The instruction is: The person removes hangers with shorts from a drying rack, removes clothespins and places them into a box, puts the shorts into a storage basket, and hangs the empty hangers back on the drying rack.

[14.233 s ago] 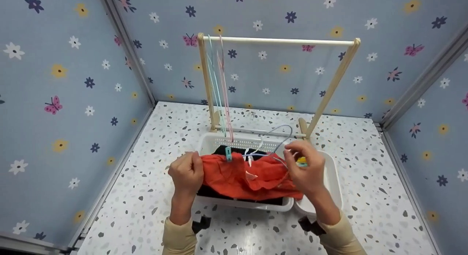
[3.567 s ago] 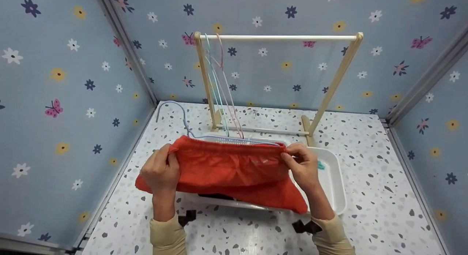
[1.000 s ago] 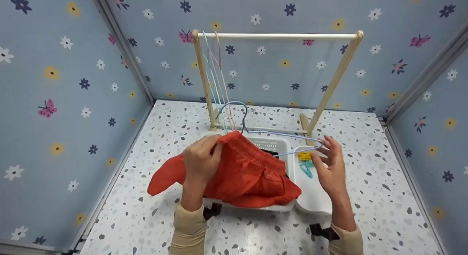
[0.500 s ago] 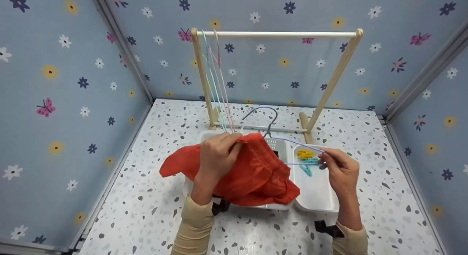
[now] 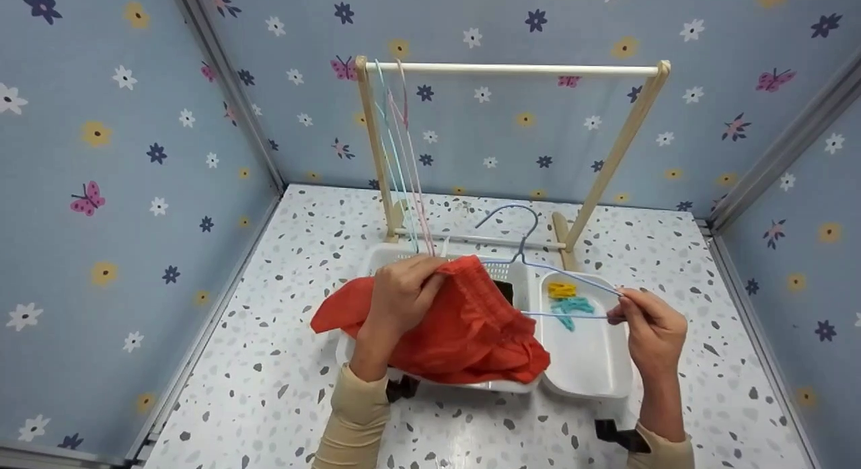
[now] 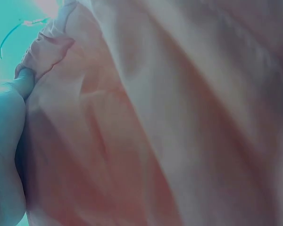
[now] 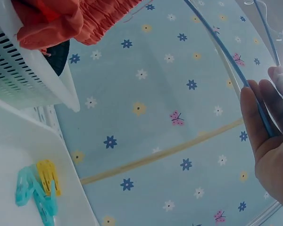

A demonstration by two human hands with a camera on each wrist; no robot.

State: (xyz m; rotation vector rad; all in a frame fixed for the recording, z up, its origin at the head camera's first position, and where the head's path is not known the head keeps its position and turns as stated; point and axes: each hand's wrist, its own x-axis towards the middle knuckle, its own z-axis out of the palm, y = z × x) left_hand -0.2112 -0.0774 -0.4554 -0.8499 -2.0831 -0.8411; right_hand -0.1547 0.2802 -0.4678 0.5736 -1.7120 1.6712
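Red-orange shorts [image 5: 464, 334] with a gathered waistband hang over the white basket. My left hand [image 5: 407, 297] grips them at the waistband's upper corner; in the left wrist view their cloth [image 6: 113, 122] fills most of the picture beside the thumb. A blue wire hanger [image 5: 572, 274] sticks out to the right of the waistband, its hook [image 5: 511, 208] uppermost and its left part hidden by the shorts. My right hand [image 5: 656, 331] holds the hanger's right end between thumb and fingers, over the right edge of the small white tray.
The white perforated basket [image 5: 383, 254] holds dark cloth [image 5: 503, 292]. The white tray [image 5: 585, 375] carries yellow clothes pegs [image 5: 562, 290] and teal clothes pegs [image 5: 570, 307]. Behind stands a wooden rack [image 5: 615, 149]; a mint hanger [image 5: 397, 146] and a pink hanger [image 5: 412, 159] hang at its left end.
The hanger spanned the waistband earlier; now its right arm is out of it. Over the last second my right hand closed on that end and drew it rightward, while my left hand shifted right.
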